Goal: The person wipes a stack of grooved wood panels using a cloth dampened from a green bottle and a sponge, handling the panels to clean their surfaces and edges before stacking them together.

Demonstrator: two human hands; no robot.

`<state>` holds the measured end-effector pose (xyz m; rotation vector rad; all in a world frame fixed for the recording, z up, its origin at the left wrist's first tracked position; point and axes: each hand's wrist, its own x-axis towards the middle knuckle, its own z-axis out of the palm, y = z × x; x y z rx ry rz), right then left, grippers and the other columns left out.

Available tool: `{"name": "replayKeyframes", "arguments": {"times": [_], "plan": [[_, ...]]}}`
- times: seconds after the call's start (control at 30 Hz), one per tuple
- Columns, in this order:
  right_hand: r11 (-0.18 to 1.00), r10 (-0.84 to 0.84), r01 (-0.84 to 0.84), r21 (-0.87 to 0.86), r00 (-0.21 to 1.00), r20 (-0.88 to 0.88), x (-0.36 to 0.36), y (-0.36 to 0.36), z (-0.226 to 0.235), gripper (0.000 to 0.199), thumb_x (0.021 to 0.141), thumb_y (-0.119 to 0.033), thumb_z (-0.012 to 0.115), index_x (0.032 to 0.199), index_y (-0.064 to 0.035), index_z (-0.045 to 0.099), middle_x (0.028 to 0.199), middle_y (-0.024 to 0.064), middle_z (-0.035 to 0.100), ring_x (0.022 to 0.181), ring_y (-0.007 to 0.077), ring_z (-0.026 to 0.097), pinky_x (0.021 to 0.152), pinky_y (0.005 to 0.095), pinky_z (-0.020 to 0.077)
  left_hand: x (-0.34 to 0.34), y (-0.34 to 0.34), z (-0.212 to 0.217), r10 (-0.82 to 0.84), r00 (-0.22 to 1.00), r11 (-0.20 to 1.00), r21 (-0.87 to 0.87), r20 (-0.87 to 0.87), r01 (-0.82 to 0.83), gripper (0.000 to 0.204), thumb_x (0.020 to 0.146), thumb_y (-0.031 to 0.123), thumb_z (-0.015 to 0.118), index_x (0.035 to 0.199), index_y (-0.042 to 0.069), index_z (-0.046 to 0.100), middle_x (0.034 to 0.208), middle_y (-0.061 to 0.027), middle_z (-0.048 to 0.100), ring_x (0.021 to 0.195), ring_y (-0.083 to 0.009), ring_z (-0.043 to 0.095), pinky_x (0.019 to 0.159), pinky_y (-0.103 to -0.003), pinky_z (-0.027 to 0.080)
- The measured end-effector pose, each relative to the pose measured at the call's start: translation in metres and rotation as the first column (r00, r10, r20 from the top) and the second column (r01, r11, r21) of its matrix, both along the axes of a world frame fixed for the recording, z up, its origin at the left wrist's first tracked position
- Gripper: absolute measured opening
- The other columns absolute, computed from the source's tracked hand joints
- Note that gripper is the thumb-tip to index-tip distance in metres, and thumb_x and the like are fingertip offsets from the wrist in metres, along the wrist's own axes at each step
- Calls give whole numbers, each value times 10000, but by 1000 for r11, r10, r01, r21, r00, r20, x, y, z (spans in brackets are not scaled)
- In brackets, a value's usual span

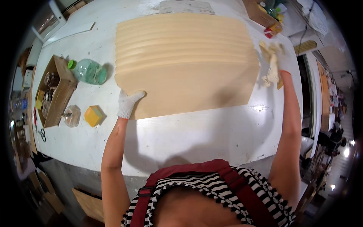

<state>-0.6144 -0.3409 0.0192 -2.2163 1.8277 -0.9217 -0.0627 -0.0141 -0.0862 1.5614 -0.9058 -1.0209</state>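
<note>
A large tan sheet (189, 81), ridged across its far half and smooth on the near half, lies on the white table. At its near left corner is my left hand (129, 103) in a white knitted glove, the thumb on top and the other fingers hidden at the edge. Off the sheet's right side my right hand (280, 53), in a pale glove with an orange cuff, is smeared by motion. Right against it is a crumpled cream cloth (271, 70); whether the fingers hold it cannot be made out.
On the left stand a cardboard box (68, 81) with jars, a green-capped plastic bottle (89, 71), a clear container (71, 115) and a yellow block (93, 116). Black-handled scissors (43, 135) lie near the left edge. Far right is another box (261, 13) beside a red-and-yellow packet (272, 31).
</note>
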Motion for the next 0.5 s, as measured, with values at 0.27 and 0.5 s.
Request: {"name": "replayKeyframes", "arguments": {"times": [0.27, 0.5], "plan": [[841, -28, -273, -466, 840, -542, 138, 101, -56, 535, 857, -341, 621, 1327, -100, 535, 1132, 144, 595, 1009, 315, 563, 903, 444, 443, -12, -5, 12, -25, 990, 998, -54, -139, 18, 489, 737, 152, 805, 1151, -15, 604, 1000, -79, 674, 932, -181, 630, 820, -309, 519], [470, 774, -821, -326, 560, -296, 459, 235, -12, 344, 740, -325, 652, 996, -95, 651, 989, 128, 589, 965, 302, 562, 850, 431, 449, 46, 13, -82, -43, 852, 964, -201, 521, 172, 519, 746, 166, 808, 1174, -30, 592, 1062, -120, 674, 951, -191, 639, 844, -312, 519]]}}
